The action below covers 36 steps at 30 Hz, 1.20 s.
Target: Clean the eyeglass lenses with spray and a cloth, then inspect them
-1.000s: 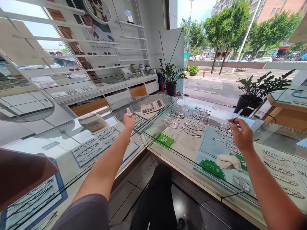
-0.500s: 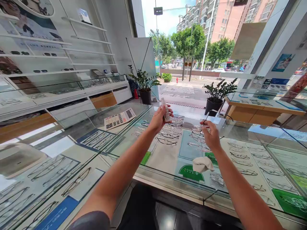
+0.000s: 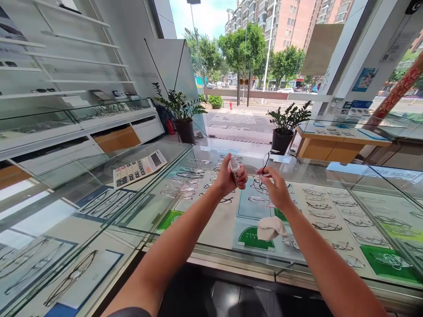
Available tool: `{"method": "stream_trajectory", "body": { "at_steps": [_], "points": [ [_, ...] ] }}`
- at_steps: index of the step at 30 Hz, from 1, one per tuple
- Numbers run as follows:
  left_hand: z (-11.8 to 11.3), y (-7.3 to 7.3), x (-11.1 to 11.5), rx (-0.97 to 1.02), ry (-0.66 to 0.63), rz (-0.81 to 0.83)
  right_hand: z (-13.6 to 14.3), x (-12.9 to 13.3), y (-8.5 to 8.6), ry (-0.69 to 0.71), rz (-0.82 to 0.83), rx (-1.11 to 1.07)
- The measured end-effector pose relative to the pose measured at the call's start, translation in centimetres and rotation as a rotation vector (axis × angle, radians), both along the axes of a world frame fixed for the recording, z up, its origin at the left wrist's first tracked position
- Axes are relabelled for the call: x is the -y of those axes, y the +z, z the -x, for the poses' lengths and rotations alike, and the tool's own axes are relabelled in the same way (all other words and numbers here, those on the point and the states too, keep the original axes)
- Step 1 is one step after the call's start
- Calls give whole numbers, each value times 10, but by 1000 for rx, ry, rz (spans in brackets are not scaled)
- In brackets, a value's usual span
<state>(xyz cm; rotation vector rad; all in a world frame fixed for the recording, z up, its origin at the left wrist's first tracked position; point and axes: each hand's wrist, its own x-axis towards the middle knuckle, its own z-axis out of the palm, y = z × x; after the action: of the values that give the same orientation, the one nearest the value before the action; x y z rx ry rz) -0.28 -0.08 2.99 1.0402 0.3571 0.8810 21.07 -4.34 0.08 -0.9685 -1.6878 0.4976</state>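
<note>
My left hand (image 3: 230, 177) is wrapped round a small white spray bottle (image 3: 235, 167), its thumb up beside the nozzle. Close by on the right, my right hand (image 3: 275, 184) pinches a pair of dark-rimmed eyeglasses (image 3: 265, 162), raised above the glass counter. The glasses are turned partly edge-on, and my fingers cover some of the frame. A crumpled whitish cloth (image 3: 271, 228) lies on the counter glass below my right wrist, touched by neither hand.
Beneath the glass counter (image 3: 211, 240) lie rows of eyeglasses (image 3: 318, 205). A large calculator (image 3: 140, 169) rests on the left part of the counter. Two potted plants (image 3: 183, 130) stand beyond it, before the doorway. Shelves and display cases line the left wall.
My two hands have come closer together. The spray bottle now tilts towards the glasses, which have turned more upright. The view has swung to the right.
</note>
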Motion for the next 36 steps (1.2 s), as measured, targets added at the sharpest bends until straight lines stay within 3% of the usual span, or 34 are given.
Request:
{"method": "stream_trajectory", "body": {
  "at_steps": [6,11,15,20,28,36],
  "points": [
    [-3,-2,0,-38,169,-39,6,7,4,79,83,-42],
    [-9,-14,-8,-213,440,-233,8,11,8,186,152,-120],
    [-12,-18,-10,-371,538,-357,10,15,11,279,206,-155],
    [-13,-16,-6,-421,545,-446,12,17,14,334,245,-182],
    [-16,-20,-2,-419,492,-457,14,20,16,397,270,-171],
    [-13,-8,6,-458,509,-524,6,11,13,391,262,-313]
  ]
}}
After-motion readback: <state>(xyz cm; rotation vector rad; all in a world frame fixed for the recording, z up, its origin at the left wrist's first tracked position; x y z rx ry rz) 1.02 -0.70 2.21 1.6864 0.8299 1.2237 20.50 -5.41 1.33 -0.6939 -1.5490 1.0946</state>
